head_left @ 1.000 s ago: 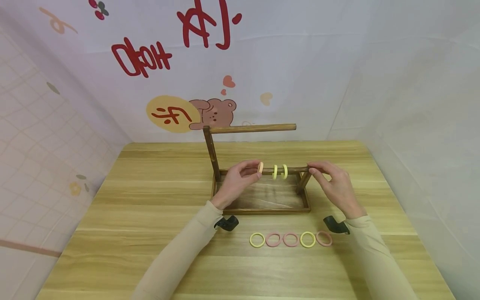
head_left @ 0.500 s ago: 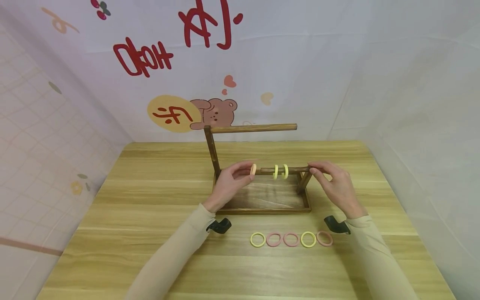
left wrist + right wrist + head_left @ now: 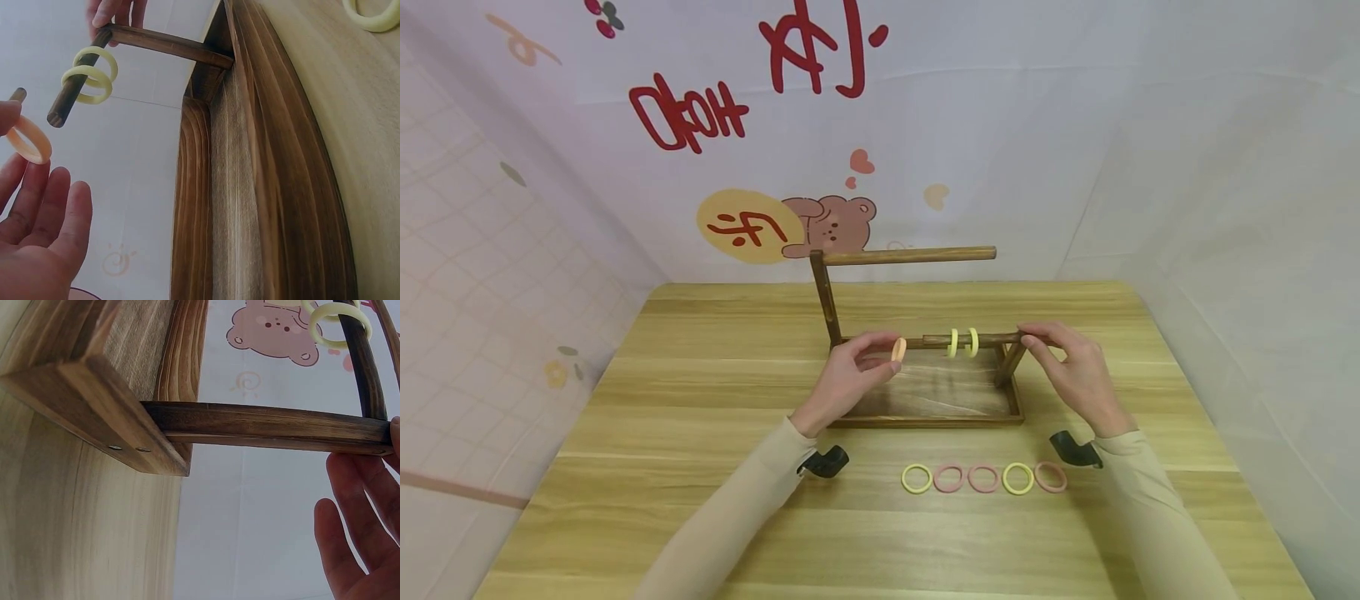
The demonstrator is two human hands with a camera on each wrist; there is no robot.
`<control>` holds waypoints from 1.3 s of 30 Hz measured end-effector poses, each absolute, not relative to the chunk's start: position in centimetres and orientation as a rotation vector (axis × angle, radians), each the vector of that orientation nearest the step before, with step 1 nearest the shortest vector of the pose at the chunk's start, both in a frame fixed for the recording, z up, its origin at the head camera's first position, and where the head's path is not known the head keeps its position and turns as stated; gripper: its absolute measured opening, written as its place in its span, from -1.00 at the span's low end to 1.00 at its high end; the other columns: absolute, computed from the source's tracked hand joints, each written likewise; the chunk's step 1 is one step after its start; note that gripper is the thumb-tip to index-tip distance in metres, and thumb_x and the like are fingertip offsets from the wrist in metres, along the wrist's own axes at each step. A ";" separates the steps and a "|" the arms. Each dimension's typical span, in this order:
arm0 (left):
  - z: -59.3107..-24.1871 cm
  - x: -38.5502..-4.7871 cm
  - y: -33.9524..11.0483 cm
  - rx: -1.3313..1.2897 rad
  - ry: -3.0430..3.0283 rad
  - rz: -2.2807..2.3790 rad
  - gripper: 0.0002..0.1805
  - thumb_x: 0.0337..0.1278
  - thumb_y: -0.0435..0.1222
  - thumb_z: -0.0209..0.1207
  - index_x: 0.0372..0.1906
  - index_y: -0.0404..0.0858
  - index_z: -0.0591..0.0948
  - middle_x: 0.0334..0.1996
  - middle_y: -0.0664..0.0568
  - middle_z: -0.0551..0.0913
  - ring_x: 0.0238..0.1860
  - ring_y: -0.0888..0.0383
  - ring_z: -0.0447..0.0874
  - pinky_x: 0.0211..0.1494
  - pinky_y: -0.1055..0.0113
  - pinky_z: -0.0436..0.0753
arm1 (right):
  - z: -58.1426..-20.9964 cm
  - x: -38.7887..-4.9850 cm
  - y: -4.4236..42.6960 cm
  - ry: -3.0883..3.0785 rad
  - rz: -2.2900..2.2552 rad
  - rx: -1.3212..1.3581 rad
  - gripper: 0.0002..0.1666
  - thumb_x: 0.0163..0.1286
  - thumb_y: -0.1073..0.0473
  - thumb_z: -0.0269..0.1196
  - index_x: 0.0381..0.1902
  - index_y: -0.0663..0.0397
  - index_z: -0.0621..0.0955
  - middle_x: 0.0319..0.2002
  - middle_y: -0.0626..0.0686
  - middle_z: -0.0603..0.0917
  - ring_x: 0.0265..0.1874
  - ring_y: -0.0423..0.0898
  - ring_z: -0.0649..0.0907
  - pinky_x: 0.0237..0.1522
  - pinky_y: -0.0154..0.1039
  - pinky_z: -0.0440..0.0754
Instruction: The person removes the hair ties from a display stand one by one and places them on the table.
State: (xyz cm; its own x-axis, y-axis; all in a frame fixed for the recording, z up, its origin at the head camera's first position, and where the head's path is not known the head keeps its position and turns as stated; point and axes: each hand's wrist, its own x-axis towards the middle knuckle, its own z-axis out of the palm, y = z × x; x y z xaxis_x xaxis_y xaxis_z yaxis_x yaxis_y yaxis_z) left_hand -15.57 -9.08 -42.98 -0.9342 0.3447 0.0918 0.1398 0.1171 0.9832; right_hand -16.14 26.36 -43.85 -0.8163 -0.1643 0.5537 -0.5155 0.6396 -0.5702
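Observation:
My left hand (image 3: 842, 379) pinches a peach-orange ring (image 3: 898, 350) between thumb and fingers. That ring is left of the free end of the lower rod (image 3: 936, 341), apart from it in the left wrist view. Two yellow rings, a left one (image 3: 953, 344) and a right one (image 3: 973, 342), hang around this rod. The rod belongs to a dark wooden rack (image 3: 925, 422) with a tray-like base. At the top of its short right post (image 3: 269, 427), my right hand (image 3: 1075, 371) grips the corner with thumb and fingertips.
Higher and further back, the rack's upper rod (image 3: 910, 256) reaches right from a tall left post (image 3: 824, 300). In front of the base, several yellow and pink rings lie in a row, including a pink ring (image 3: 949, 490). A printed cloth (image 3: 1000, 125) hangs behind the table.
My left hand has drawn the peach-orange ring leftward and slightly down, away from the lower rod's free end. My right hand stays on the post.

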 end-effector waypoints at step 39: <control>-42.6 -11.4 -10.8 0.879 2.709 1.400 -0.56 0.23 -0.30 0.44 0.20 -0.19 0.69 0.13 0.06 0.67 0.20 0.01 0.63 0.24 -0.04 0.61 | -43.8 -16.1 26.4 -2.402 1.033 0.540 -0.68 0.38 0.39 0.38 0.07 0.10 0.76 -0.06 0.07 0.80 -0.12 -0.09 0.71 0.00 -0.56 0.47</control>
